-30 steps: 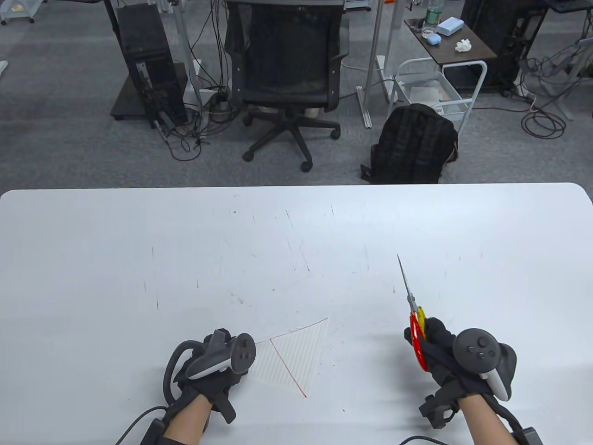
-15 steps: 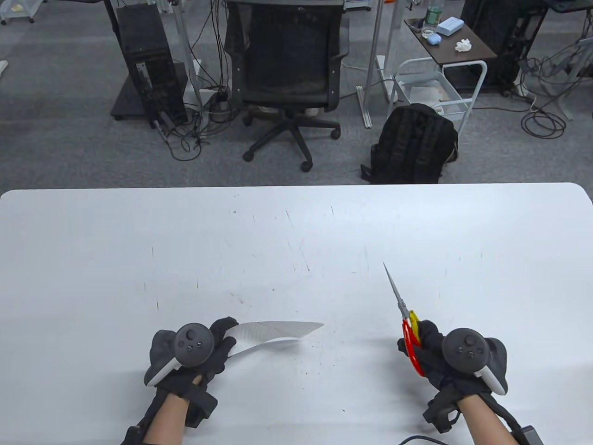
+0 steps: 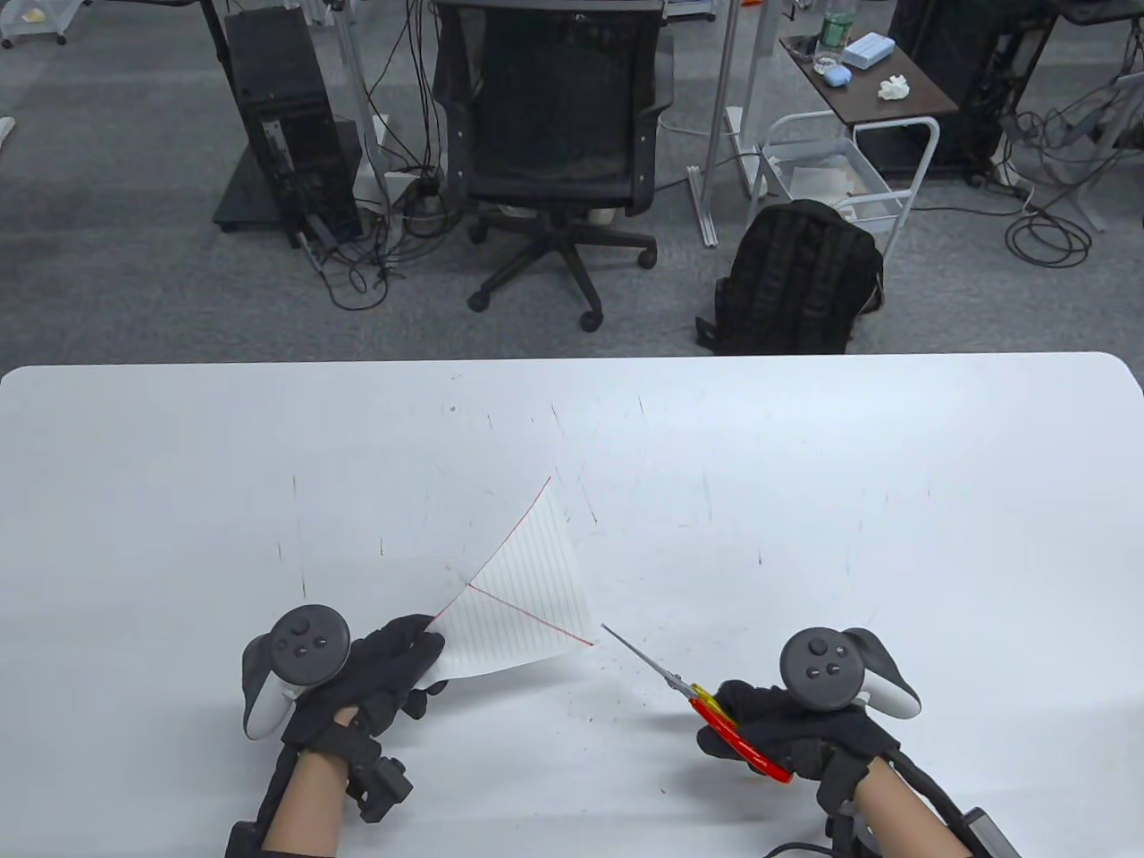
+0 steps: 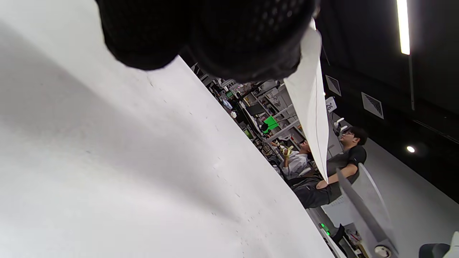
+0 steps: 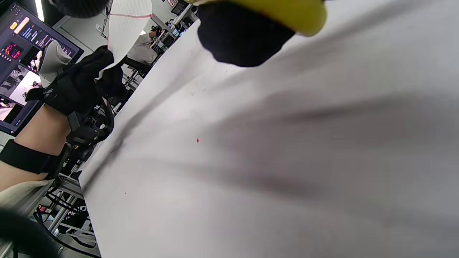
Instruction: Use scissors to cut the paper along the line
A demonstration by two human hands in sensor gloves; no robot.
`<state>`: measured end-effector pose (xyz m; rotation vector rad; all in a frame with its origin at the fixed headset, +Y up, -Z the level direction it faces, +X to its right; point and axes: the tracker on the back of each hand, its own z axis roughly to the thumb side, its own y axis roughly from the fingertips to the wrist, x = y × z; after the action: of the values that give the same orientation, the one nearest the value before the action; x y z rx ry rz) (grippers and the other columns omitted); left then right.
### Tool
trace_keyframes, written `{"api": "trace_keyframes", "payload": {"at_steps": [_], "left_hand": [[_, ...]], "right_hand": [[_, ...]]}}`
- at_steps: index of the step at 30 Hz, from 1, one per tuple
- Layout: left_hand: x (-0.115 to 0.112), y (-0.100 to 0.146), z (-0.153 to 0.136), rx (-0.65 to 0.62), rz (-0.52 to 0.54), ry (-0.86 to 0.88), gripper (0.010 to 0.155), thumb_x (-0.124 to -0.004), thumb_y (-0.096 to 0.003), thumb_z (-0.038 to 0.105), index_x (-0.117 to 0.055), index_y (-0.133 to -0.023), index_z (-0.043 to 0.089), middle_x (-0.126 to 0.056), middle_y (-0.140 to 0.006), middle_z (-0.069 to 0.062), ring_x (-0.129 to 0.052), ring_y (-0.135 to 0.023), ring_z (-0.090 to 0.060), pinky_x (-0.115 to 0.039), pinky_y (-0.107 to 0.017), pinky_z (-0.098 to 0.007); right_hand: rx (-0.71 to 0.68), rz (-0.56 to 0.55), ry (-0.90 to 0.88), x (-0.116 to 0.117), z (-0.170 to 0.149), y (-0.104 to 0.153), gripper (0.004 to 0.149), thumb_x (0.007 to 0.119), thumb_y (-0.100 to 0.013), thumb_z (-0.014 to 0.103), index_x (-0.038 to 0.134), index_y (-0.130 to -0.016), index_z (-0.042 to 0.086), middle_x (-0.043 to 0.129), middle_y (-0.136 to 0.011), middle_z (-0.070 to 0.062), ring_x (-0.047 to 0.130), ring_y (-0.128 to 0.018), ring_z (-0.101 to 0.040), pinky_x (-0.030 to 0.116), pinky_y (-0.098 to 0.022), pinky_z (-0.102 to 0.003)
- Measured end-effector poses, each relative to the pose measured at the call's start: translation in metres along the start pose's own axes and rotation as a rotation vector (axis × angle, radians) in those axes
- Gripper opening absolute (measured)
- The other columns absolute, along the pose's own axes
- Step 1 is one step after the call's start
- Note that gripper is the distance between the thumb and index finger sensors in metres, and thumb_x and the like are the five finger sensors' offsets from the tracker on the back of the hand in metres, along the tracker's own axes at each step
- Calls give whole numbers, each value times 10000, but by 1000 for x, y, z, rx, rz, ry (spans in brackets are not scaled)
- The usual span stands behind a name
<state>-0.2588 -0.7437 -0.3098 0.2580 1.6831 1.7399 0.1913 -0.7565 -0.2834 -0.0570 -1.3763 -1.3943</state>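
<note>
Left hand (image 3: pixel 375 666) pinched the paper (image 3: pixel 523 594) by its near-left corner and held it lifted off the table (image 3: pixel 804 465), sheet fanning up and away to the right. The left wrist view showed it edge-on, clear of the surface. Right hand (image 3: pixel 786 728) gripped the scissors (image 3: pixel 706 702) by the red-and-yellow handles; blades looked together or nearly so, but I couldn't say for sure.

Key relation — the scissor tip pointed up-left, straight at the paper's lower-right corner, where one red line (image 3: pixel 532 610) met the edge. Tip sat just beside that corner, apart, not touching. That line ran from there leftwards and slightly up across the sheet to a junction with a second red line along the paper's upper-left edge.

So blade axis and cut line were roughly in line, scissors a bit steeper. The right hand was the one to close the gap — the left only had to keep the sheet taut.

My read: cutting hadn't started. Next move would need the blades spread and the edge fed in at the line's end. Risk: floppy sheet, unsupported corner folding away from the blade.
</note>
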Motion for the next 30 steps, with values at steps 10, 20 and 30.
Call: {"api": "trace_keyframes", "payload": {"at_steps": [10,20,30], "left_hand": [[-6,-3,0,-29,-84,51,394,-636,-630,388,-738,-940,167,-972,-567,65,-955,-301,46,-895,-401,-250],[-11,-4,4,-53,-126,49,394,-621,-636,392,-716,-955,181,-957,-589,64,-947,-325,38,-882,-431,-260],[-10,-3,6,-66,-113,49,394,-619,-636,391,-713,-957,184,-956,-590,65,-946,-325,38,-882,-430,-260]], "right_hand": [[-42,25,8,8,3,-1,725,583,-566,661,654,-905,24,829,-713,-234,932,-399,-173,727,-339,-365],[-60,31,2,10,3,-3,723,582,-566,660,649,-906,25,823,-718,-233,928,-401,-173,723,-341,-368],[-56,27,24,12,5,-3,726,566,-571,662,636,-908,23,814,-721,-235,921,-402,-170,717,-340,-369]]}}
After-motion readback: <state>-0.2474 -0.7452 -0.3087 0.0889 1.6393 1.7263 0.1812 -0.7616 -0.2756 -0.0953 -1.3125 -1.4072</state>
